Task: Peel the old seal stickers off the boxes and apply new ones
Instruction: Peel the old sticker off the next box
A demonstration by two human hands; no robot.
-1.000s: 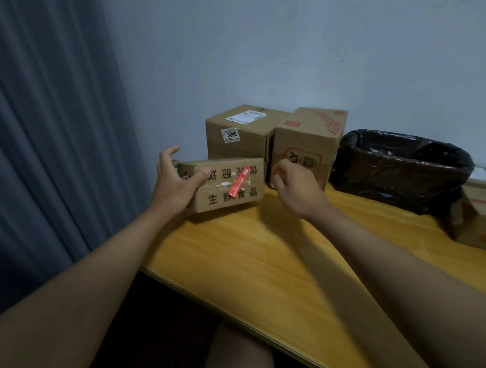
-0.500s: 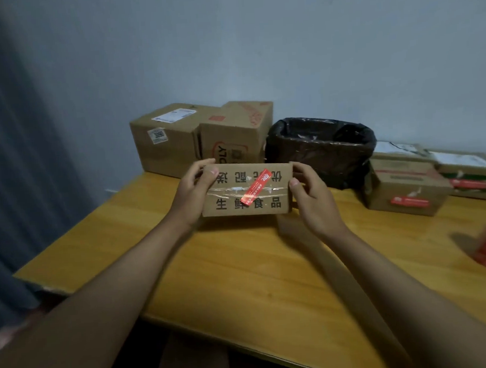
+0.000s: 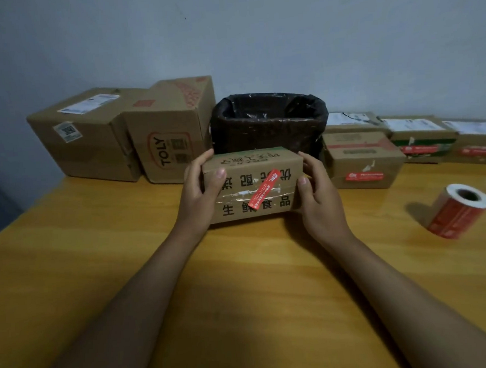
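A person held a small brown cardboard box printed with black characters [image 3: 253,187] at the middle of a yellow wooden bench [image 3: 185,287], its lower edge at or just above the surface. The left hand [image 3: 200,197] gripped the box's left end, thumb curled onto the front face; the right hand [image 3: 318,199] clasped the right end the same way. A red seal sticker [image 3: 266,193] lay slantwise over the clear tape on the front seam. The box looked light and stiff, easily steadied by one hand; the sticker's upper corner seemed the likeliest place to start a peel, though thin paper may tear. A roll of red stickers [image 3: 458,210] lay well apart to the right; a black-lined bin [image 3: 269,122] stood just behind the box.
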